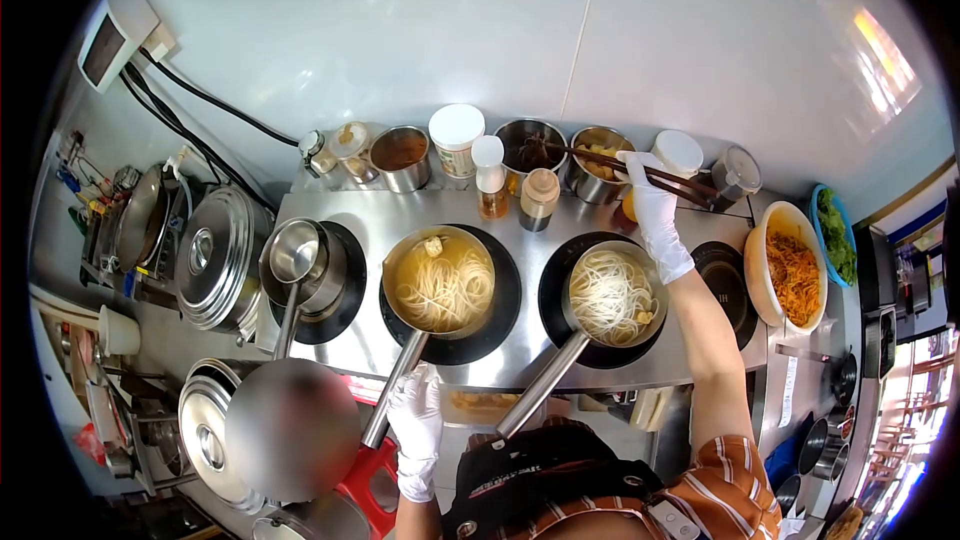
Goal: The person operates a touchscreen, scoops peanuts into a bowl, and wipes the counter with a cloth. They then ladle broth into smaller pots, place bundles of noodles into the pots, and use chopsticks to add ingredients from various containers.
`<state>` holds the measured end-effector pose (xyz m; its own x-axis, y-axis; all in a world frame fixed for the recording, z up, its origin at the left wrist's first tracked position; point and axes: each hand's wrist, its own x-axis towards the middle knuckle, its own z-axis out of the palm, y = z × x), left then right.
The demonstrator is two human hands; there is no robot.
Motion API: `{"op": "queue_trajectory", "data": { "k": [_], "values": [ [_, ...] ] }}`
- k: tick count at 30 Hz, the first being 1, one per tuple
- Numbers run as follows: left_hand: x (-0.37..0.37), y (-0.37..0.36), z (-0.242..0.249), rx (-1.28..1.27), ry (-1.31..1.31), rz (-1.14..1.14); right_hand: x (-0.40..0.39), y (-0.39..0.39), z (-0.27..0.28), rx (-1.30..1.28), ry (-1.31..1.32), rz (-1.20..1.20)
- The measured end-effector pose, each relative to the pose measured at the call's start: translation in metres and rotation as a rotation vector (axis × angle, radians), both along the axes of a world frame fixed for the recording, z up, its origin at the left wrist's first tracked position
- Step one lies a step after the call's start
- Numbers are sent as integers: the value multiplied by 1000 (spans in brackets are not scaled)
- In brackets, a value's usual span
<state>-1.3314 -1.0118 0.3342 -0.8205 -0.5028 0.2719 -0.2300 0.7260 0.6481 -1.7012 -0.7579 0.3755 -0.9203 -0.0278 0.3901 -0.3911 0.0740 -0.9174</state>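
Note:
My right hand, in a white glove, is closed on long brown chopsticks. Their tips reach left into a steel pot of dark contents. My left hand, also gloved, is by the handle of a pan of noodles in yellow broth; its fingers look curled together, and whether they grip anything is unclear. To the right, a second pan with white noodles sits on a round black burner, its handle pointing down-left. Beside the dark pot stands a steel pot with yellowish pieces.
Jars, bottles and a pot of red-brown sauce line the wall. Left are a small saucepan with a ladle and lidded pots. Right are a bowl of orange shreds and a blue basket of greens. A person is at lower left.

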Motion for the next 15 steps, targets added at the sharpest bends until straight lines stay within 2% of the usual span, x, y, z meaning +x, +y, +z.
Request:
{"op": "queue_trajectory", "data": {
  "k": [1, 5, 10, 15],
  "values": [
    [1, 2, -1, 3, 0, 2, 3, 0, 2, -102, -40, 21],
    [4, 3, -2, 17, 10, -8, 0, 5, 1, -29, -5, -28],
    [9, 4, -7, 24, 1, 11, 9, -1, 15, -185, -43, -13],
    [14, 4, -9, 75, 47, 44, 21, -3, 34, -182, 27, -41]
  ]
}}
